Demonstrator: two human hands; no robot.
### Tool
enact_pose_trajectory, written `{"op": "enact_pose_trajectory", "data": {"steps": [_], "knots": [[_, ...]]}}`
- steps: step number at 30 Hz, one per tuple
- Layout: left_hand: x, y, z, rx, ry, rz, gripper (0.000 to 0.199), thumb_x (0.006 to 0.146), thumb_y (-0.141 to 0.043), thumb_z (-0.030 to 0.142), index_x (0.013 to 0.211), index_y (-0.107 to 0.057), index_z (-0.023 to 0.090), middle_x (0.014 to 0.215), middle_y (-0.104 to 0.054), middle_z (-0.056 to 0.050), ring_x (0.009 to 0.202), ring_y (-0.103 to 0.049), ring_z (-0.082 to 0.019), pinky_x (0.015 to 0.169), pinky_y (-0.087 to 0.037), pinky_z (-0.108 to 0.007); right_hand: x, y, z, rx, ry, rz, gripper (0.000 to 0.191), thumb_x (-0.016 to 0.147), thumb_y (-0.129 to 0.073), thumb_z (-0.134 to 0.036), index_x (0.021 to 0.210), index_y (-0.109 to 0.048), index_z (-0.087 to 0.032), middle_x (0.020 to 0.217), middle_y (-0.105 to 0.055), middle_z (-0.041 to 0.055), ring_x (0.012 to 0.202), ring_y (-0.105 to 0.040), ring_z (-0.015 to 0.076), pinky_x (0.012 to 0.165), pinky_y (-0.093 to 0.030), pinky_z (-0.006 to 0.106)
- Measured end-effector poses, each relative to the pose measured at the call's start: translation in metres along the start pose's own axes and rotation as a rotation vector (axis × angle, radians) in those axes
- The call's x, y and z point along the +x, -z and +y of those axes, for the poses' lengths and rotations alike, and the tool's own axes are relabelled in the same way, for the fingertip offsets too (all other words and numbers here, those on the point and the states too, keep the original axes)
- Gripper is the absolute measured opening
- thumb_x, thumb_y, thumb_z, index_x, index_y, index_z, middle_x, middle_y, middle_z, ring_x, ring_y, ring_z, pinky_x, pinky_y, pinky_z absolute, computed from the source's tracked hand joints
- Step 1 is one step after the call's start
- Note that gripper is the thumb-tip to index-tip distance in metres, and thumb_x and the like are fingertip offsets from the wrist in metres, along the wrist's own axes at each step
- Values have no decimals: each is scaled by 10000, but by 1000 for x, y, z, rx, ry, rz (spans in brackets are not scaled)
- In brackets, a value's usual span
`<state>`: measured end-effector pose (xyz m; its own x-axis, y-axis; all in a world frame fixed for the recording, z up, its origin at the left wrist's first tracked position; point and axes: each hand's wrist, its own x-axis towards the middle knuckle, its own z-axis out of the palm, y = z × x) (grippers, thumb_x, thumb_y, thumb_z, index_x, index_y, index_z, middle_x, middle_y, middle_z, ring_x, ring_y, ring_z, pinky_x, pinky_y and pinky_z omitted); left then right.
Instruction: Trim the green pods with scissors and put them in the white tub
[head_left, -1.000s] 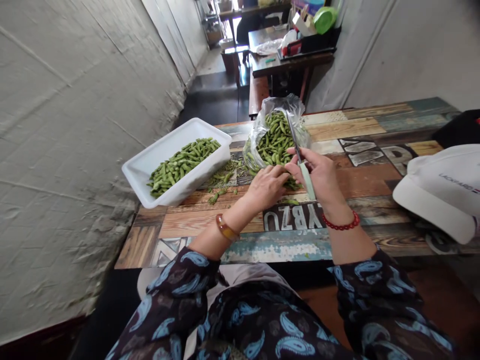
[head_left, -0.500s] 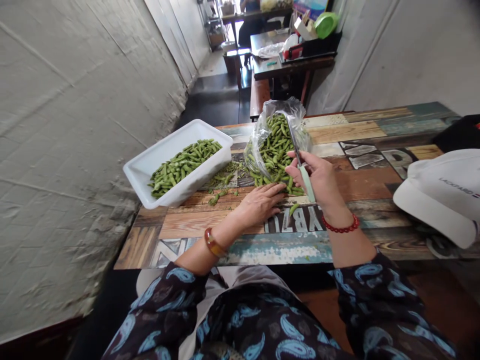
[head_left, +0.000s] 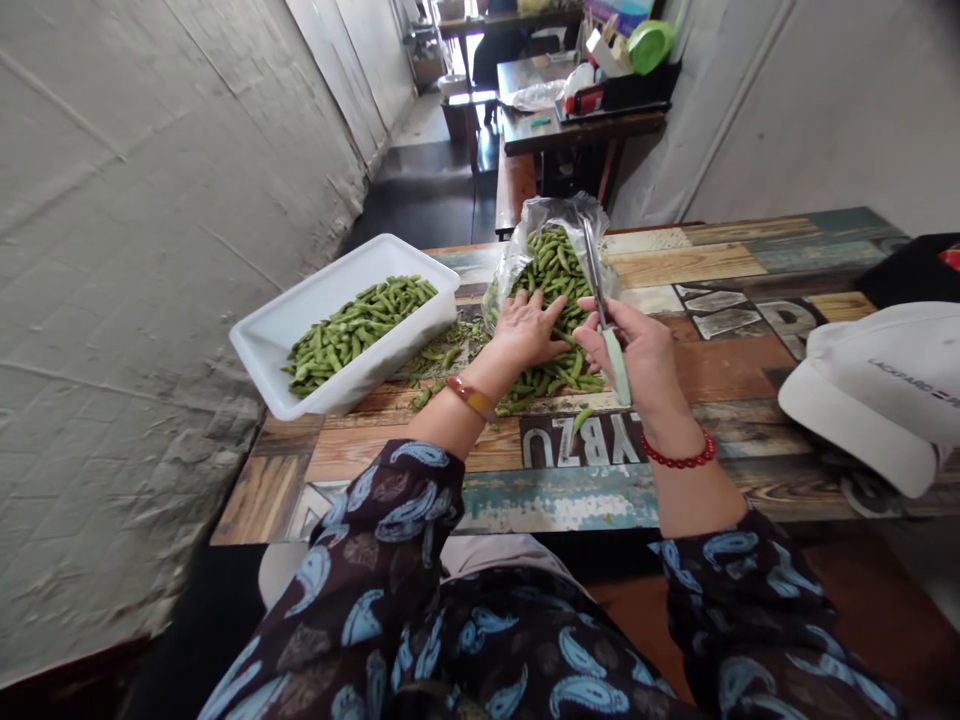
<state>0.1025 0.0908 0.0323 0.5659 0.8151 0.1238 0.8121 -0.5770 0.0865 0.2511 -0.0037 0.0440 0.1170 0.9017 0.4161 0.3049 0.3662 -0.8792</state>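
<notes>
Green pods (head_left: 553,262) spill from the mouth of a clear plastic bag (head_left: 517,254) onto the patterned table. My left hand (head_left: 529,328) lies on the pods at the bag's opening, fingers spread. In my right hand (head_left: 634,350), at the right side of the heap, are scissors (head_left: 613,355) with pale green handles, blades pointing away toward the bag. To the left stands a white plastic tub (head_left: 337,399) with more pods (head_left: 360,332) in it. Small trimmings (head_left: 450,350) lie between tub and bag. A single pod (head_left: 583,418) rests near the lettering.
A white cap (head_left: 874,390) sits at the table's right, with a dark item (head_left: 911,270) behind it. Rough wall stands close on the left. Farther back is another table (head_left: 536,135) with a black tray and a green bowl (head_left: 650,47).
My left hand has moved forward from the table's surface onto the pods, and its fingers have spread. My right hand still holds the scissors, their blades tilted slightly differently.
</notes>
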Motion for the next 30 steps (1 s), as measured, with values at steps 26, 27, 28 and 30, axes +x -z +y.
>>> {"op": "enact_pose_trajectory", "data": {"steps": [26,27,28,30], "knots": [[-96,6,6,-48,-336,-1,419,827,-563,125,1235,-647,162,1284,-629,-122,1078,-595,-254,981,-492,-395,-1,-3,1,13,-1,-8,422,806,-745,-435,1156,-708,-203,797,-641,-5,554,-532,97,489,-484,218],[-101,8,5,-71,-339,-9,465,808,-580,124,1265,-642,177,1331,-615,-111,1098,-592,-252,989,-488,-392,-1,-4,2,12,-7,-10,426,804,-745,-445,1153,-709,-204,798,-639,-5,550,-534,97,486,-487,219],[-104,11,4,-85,-339,-17,493,796,-596,135,1284,-642,194,1372,-602,-99,1113,-590,-255,990,-487,-394,-1,-4,3,16,-14,-6,433,800,-747,-457,1148,-709,-203,800,-639,-5,549,-538,98,484,-494,221],[-106,19,4,-95,-334,-19,479,812,-622,208,1289,-655,231,1426,-583,-73,1118,-589,-266,983,-488,-412,0,-5,5,39,-33,11,455,790,-752,-484,1143,-707,-200,807,-639,-3,553,-553,101,483,-510,225]]}}
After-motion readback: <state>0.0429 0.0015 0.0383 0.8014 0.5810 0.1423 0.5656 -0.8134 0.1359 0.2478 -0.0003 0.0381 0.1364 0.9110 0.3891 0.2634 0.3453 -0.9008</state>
